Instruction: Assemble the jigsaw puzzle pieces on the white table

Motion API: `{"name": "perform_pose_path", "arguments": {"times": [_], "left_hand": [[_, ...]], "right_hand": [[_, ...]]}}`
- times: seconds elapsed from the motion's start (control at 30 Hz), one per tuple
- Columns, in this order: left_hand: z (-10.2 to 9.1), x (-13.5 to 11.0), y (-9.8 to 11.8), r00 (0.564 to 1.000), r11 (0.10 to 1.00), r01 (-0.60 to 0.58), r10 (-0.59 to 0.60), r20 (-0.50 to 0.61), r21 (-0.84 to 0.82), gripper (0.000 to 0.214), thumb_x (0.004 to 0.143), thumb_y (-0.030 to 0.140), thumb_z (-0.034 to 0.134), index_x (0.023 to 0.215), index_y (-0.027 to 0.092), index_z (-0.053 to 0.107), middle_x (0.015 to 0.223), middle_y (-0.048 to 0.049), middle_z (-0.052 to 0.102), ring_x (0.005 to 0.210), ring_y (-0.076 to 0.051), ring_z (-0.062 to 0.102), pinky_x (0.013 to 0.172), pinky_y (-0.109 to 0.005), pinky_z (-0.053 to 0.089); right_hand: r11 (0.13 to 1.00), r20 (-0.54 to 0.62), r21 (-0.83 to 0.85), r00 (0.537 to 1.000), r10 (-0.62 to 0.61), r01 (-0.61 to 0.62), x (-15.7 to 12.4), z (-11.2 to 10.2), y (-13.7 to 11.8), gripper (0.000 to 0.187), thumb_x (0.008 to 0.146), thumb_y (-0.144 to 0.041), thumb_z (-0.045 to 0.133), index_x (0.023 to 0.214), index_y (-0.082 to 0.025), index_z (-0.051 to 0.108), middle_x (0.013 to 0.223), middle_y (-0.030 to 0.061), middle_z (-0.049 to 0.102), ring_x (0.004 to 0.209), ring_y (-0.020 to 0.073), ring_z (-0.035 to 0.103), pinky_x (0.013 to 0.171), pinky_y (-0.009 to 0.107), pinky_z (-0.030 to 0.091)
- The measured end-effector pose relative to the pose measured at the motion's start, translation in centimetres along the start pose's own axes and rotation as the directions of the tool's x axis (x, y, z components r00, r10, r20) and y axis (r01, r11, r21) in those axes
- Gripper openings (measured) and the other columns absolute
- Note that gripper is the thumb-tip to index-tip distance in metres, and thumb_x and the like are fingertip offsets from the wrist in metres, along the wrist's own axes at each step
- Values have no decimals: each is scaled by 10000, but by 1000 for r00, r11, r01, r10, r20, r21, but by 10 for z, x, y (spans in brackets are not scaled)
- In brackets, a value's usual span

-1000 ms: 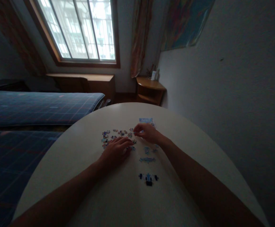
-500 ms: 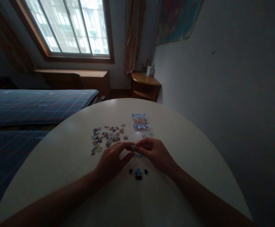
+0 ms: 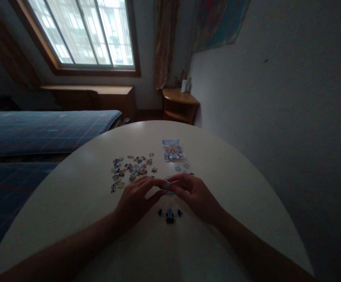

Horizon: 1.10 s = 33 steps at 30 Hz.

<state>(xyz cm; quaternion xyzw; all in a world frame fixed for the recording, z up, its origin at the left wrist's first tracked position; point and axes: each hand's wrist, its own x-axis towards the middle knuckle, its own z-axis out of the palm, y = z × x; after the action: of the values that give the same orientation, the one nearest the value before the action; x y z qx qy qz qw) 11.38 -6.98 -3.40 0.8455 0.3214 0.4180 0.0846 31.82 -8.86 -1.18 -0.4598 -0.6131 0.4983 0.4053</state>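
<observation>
Between the fingertips of both hands is a small light-blue jigsaw puzzle piece (image 3: 166,185), partly covered by the fingers. My left hand (image 3: 139,196) pinches it from the left, thumb below and index finger above. From the other side my right hand (image 3: 192,192) grips it with thumb and fingers. Closer to me lie a few dark and blue pieces (image 3: 170,214) in a small cluster. A large loose heap of colourful puzzle pieces (image 3: 136,169) spreads beyond my left hand. Past my right hand are a few pale blue pieces (image 3: 182,167).
A printed picture sheet or packet (image 3: 173,150) lies on the round white table (image 3: 231,188). Left of the table is a bed with a blue checked cover (image 3: 47,131). A wooden corner shelf (image 3: 180,98) stands behind, and a wall (image 3: 276,98) rises on the right.
Both hands stay together at nearly the same spot, with slight finger movement around the puzzle piece. The whole view has shifted a little.
</observation>
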Motion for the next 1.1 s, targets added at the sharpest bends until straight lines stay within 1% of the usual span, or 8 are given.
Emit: {"name": "perform_pose_path", "arguments": {"times": [0.13,0.2,0.43,0.6,0.77,0.97,1.1], "left_hand": [[0,0,1,1000,1000,-11,11,-18,-14,140,933,313,645,1035,217,650,881,-22,739,791,-152,700,726,-290,566],[0,1,1,999,1000,-24,23,-24,-20,144,929,323,655,1025,216,647,875,-19,738,784,-149,696,709,-282,562],[-1,-1,-1,1000,999,-28,28,-6,-24,125,921,310,670,985,207,641,882,-22,740,783,-157,695,715,-294,562],[-2,0,0,1000,999,-24,24,-5,-25,133,921,330,669,953,203,644,859,-23,737,768,-158,693,703,-296,562],[-2,0,1,1000,999,-29,29,-5,-23,146,919,338,673,966,202,650,860,-23,737,762,-157,688,680,-287,555],[-2,0,2,1000,1000,-8,8,-25,-21,112,931,309,655,954,200,643,863,-16,735,757,-146,694,683,-269,549],[-1,1,4,999,999,15,-17,-47,-51,65,945,261,627,941,196,627,835,-6,727,734,-130,692,673,-244,543]], "right_hand": [[998,17,-59,999,-34,35,0,0,2,224,838,-331,678,1023,-205,673,901,63,772,825,202,732,753,356,563],[996,19,-71,999,-45,46,0,0,3,225,838,-333,684,1025,-209,674,909,61,772,831,200,731,749,349,559],[992,16,-116,998,-55,56,-2,0,3,240,857,-331,675,1075,-230,680,903,45,770,776,178,716,700,315,539],[981,72,-153,992,-106,116,-2,-2,2,263,843,-265,694,1105,-253,692,933,27,770,819,168,709,736,308,520],[978,85,-158,988,-127,139,-2,-4,-2,263,829,-256,712,1092,-252,699,943,23,769,840,170,708,734,301,509],[950,55,-247,982,-181,189,-1,-8,-1,220,873,-217,624,1056,-265,736,941,16,755,812,154,669,731,297,503],[925,88,-291,970,-228,244,-2,-10,-2,221,893,-191,576,1034,-255,734,956,28,730,849,158,652,764,306,492]]}}
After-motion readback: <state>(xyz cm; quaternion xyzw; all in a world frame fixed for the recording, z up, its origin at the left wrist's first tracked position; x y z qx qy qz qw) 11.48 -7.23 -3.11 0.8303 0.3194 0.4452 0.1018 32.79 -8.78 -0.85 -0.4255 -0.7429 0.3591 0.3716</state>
